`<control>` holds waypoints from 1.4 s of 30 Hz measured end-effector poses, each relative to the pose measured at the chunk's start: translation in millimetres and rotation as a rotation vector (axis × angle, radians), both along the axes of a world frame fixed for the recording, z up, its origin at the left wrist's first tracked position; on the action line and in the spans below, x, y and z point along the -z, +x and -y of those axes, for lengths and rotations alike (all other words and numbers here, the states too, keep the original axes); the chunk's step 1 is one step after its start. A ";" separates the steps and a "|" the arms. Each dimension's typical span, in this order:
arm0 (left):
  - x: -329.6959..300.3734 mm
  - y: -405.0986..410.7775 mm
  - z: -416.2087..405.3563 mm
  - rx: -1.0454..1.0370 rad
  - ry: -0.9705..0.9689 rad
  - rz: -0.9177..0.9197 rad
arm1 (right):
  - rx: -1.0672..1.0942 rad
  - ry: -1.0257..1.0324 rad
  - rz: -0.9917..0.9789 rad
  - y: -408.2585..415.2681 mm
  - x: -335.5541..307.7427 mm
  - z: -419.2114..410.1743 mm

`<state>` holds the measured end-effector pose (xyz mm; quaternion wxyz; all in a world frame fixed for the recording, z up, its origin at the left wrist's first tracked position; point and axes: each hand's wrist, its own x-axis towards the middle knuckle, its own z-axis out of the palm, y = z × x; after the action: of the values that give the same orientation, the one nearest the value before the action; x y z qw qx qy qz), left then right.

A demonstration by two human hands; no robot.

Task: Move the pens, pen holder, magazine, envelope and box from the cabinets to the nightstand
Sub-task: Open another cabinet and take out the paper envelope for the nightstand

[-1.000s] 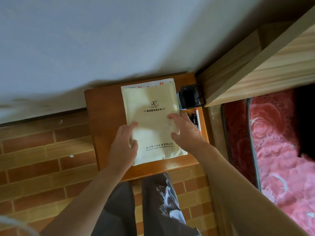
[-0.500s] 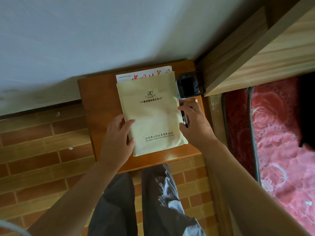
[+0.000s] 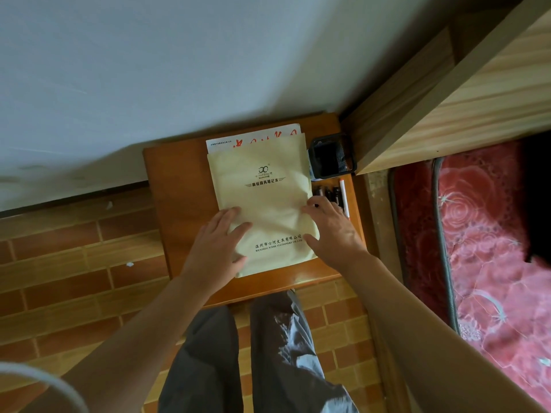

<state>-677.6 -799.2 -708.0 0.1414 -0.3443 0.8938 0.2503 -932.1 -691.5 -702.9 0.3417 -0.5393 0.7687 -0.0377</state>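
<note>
A cream envelope [image 3: 262,201] with dark print lies on the wooden nightstand [image 3: 179,210], on top of a magazine [image 3: 253,140] whose white and red top edge sticks out behind it. My left hand [image 3: 217,242] lies over the envelope's lower left edge, fingers on top. My right hand [image 3: 332,231] holds its right edge, thumb on the paper, and the paper is creased between my hands. A black mesh pen holder [image 3: 331,158] stands at the back right corner. Several pens [image 3: 335,195] lie in front of it, partly under my right fingers. No box is in view.
A pale wooden bed frame [image 3: 447,105] rises right of the nightstand, with a red patterned mattress [image 3: 489,248] below it. A grey wall [image 3: 179,70] is behind. The floor [image 3: 74,263] is brick-patterned, and my legs in grey trousers [image 3: 244,353] stand before the nightstand.
My right hand left the pens and came back onto the envelope's right edge. My left hand stayed on the left edge. The envelope shifted slightly and creased.
</note>
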 end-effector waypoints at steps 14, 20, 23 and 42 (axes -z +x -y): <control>-52.3 -9.2 7.1 -0.049 -0.073 0.052 | -0.025 0.076 -0.034 -7.3 -48.3 -7.2; -105.7 -3.9 4.4 -0.107 -0.101 0.105 | -0.066 0.068 -0.054 -9.0 -102.1 -1.4; -144.4 -0.8 0.7 -0.165 -0.118 0.113 | -0.083 0.049 -0.041 -6.8 -137.7 6.5; -381.6 165.8 -41.4 -0.517 -0.352 0.155 | -0.386 -0.079 -0.159 128.0 -336.5 38.2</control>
<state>-511.8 -757.8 -326.5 0.0791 -0.5973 0.7927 0.0925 -804.1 -729.7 -366.3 0.2595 -0.6910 0.6735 0.0411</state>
